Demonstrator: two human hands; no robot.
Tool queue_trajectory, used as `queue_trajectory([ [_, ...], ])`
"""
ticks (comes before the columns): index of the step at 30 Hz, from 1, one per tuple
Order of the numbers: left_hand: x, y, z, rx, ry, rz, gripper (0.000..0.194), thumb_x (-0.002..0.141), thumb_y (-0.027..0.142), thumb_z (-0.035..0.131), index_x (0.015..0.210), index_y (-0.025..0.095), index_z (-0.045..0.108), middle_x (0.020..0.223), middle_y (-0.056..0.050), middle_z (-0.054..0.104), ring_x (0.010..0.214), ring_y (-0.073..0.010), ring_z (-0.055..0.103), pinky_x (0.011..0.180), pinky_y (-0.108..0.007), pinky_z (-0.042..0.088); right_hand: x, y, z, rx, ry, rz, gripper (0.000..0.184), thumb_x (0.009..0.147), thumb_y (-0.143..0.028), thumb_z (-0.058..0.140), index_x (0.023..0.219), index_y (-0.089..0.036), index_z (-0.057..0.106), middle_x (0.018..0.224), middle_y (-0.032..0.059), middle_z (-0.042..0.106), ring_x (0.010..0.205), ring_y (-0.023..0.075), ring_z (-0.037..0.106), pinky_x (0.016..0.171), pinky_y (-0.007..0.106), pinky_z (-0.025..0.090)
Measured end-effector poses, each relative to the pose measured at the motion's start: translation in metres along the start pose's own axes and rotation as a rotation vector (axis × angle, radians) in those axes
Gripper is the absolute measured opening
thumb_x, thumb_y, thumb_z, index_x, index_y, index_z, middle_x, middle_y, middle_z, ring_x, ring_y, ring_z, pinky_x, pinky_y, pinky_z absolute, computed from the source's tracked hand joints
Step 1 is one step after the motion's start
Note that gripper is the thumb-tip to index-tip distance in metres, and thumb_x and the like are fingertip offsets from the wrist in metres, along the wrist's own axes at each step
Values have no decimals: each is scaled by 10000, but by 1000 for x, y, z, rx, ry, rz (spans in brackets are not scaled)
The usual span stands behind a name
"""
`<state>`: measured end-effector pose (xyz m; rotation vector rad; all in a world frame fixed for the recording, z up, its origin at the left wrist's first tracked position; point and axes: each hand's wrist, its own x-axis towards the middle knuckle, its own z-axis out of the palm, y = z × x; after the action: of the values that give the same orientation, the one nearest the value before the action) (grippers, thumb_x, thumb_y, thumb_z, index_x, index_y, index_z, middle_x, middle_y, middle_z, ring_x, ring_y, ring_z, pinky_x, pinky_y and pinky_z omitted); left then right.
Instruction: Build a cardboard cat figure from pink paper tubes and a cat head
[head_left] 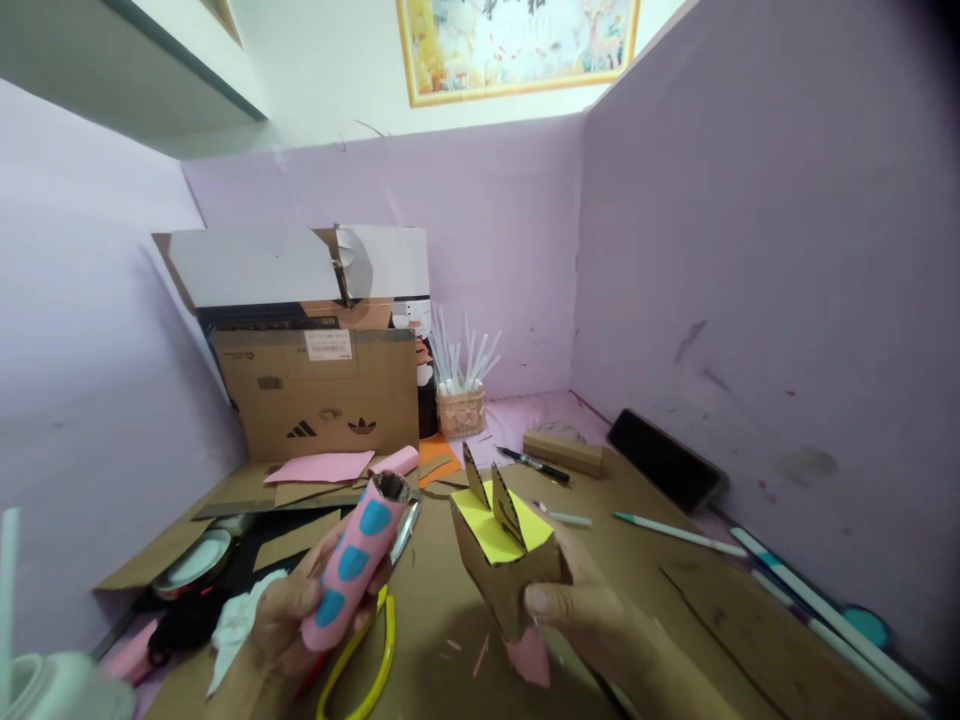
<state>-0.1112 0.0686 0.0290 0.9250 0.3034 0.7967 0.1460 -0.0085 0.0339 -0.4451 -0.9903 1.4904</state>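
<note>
My left hand (pixel 289 610) is wrapped round a pink paper-covered cardboard tube (pixel 358 560) with blue patches along its side. The tube tilts, its hollow end up and to the right. In my right hand (pixel 581 600) is a small cardboard box (pixel 480 575) with a yellow top and two upright cardboard flaps on it. My thumb presses the box's near side. A pink paper piece (pixel 531 658) shows just below the box. Beneath my left hand lie the yellow handles (pixel 386 650) of what looks like scissors, partly hidden.
Behind stands a large cardboard box (pixel 322 390) next to a small basket (pixel 461 410) of glue sticks. A black pen (pixel 534 465), a cardboard block (pixel 562 452) and a phone (pixel 666 460) lie at the back right. Pens and sticks (pixel 679 534) line the right wall. Pink paper (pixel 319 467) lies left.
</note>
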Motion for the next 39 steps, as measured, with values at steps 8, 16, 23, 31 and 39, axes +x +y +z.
queue_trajectory([
  [8,5,-9,-3,146,-32,41,599,335,318,885,872,108,720,779,-76,706,753,-196,607,692,-255,416,1,14,2,27,-82,68,722,583,-313,761,1256,-219,517,955,61,695,798,233,650,722,318,481],
  [16,8,-11,-3,143,26,63,681,260,356,891,882,147,711,745,-46,706,707,-204,604,695,-295,398,2,14,13,75,-143,9,596,604,-305,740,1178,-246,589,1036,67,682,947,277,638,767,328,480],
  [23,4,-4,9,176,32,-14,605,354,269,875,923,127,727,785,-71,712,724,-193,601,666,-263,416,2,15,5,32,-37,-1,717,533,-311,788,1208,-232,562,1066,78,678,1014,307,610,773,343,485],
  [31,-11,19,29,559,288,-15,576,506,329,732,1062,193,668,1060,-106,682,985,-346,573,720,-380,487,-1,-1,-6,-65,126,-88,756,565,-302,767,1265,-191,506,1085,90,682,1004,309,605,798,373,479],
  [39,-11,23,43,709,198,-60,474,553,378,724,1001,227,693,978,-74,706,876,-289,615,632,-281,474,-4,0,-4,-188,142,-42,745,556,-339,771,1243,-174,537,965,94,718,1029,329,587,842,417,461],
])
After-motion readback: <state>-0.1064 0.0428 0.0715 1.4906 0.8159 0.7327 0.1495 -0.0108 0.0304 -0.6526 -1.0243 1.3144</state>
